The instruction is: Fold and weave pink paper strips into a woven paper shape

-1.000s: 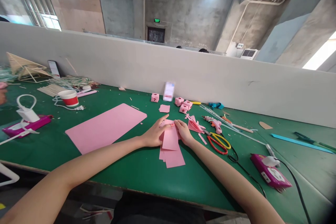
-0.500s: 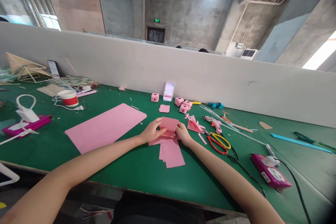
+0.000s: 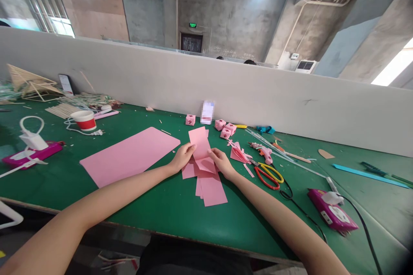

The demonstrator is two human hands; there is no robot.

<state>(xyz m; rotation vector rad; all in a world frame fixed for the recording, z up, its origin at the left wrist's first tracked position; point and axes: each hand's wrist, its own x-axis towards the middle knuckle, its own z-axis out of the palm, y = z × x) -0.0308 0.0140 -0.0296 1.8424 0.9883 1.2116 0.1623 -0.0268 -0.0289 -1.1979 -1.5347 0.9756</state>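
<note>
Between my two hands is a pink paper strip (image 3: pixel 200 142), creased across and tilted up above the table. My left hand (image 3: pixel 183 158) pinches its left edge. On the right edge, my right hand (image 3: pixel 221 162) has thumb and fingers closed on the paper. Below the strip lie several flat pink paper pieces (image 3: pixel 213 190), partly covered by it. Small pink folded paper cubes stand farther back, one cube (image 3: pixel 190 120) to the left of the phone (image 3: pixel 207 112) and several cubes (image 3: pixel 225 130) to its right.
A large pink sheet (image 3: pixel 129 157) lies to the left. On the right are scissors (image 3: pixel 269 175), a pink glue gun (image 3: pixel 265 153), paper scraps (image 3: pixel 239 154) and a purple power strip (image 3: pixel 334 210) with cables. A paper cup (image 3: pixel 84 121) and another power strip (image 3: pixel 34 154) stand at left.
The folded pink paper has been opened into a longer strip, its far end now reaching up and away. My left hand has shifted slightly left and turned; the right hand has moved slightly left.
</note>
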